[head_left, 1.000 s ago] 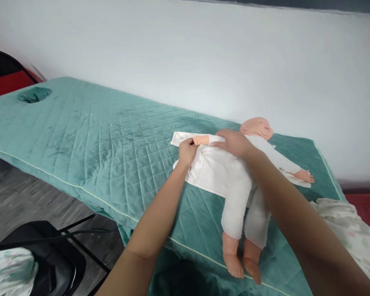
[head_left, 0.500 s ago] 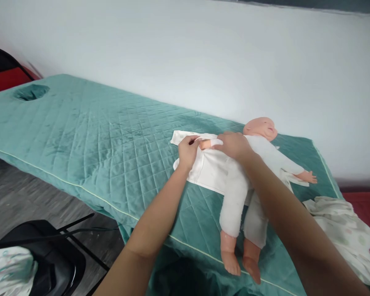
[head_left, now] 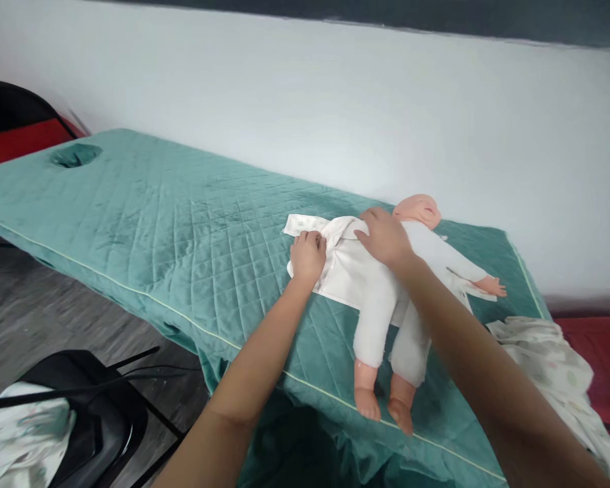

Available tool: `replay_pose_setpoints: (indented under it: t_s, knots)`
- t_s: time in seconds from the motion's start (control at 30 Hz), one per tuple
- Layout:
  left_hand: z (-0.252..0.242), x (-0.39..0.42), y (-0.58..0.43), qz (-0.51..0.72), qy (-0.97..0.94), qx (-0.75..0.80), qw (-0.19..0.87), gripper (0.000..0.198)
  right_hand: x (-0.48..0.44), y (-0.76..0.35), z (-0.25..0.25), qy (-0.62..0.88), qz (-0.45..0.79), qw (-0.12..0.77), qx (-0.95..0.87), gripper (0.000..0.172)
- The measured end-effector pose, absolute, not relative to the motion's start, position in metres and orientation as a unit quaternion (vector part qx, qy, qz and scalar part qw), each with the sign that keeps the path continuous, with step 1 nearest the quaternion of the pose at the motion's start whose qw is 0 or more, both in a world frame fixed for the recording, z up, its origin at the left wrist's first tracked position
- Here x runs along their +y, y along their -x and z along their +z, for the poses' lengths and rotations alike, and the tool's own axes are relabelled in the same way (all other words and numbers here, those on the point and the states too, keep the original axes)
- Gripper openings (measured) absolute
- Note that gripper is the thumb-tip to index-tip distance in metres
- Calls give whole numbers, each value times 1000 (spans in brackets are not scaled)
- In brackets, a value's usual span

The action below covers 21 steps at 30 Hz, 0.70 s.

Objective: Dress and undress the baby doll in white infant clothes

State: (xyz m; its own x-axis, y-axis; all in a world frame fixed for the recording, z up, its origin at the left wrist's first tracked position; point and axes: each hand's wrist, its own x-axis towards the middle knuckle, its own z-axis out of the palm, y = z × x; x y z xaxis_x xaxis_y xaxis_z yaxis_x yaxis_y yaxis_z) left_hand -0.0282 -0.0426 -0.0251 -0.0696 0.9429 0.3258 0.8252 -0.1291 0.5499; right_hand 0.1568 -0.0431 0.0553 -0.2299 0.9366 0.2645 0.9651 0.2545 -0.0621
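A baby doll in a white suit lies on its back, its bare feet toward me. Beneath its side on the left spreads a white baby shirt. Cloth of the shirt covers the doll's nearer arm, whose hand is hidden. My left hand is closed, its fingers curled on the shirt's sleeve. Over the doll's upper arm and chest rests my right hand, thumb apart from the fingers. The doll's other arm stretches out to the right.
A green quilted bed with a face hole runs along the white wall. Crumpled patterned cloth lies at the right end near a red chair. A black chair holding more cloth stands at lower left.
The doll's nearer hand, bare earlier between my hands, is now covered by the shirt. My left hand has shifted slightly down, and my right hand has loosened from the doll's cuff.
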Motion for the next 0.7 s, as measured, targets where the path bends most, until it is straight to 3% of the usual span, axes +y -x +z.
replay_pose_setpoints:
  t_s: [0.17, 0.23, 0.4, 0.7]
  knots:
    - [-26, -48, 28, 266, -669, 691, 64, 34, -87, -232, 44, 689, -89, 370, -617, 33]
    - [-25, -47, 26, 254, -669, 696, 61, 32, -102, -255, 28, 755, -62, 423, -497, 31]
    - [-23, -50, 22, 239, -692, 677, 74, 24, -126, -270, 1, 824, 28, 426, -372, 20]
    - [5, -43, -9, 324, -714, 571, 242, 21, -130, -265, 0, 807, 61, 465, -359, 29]
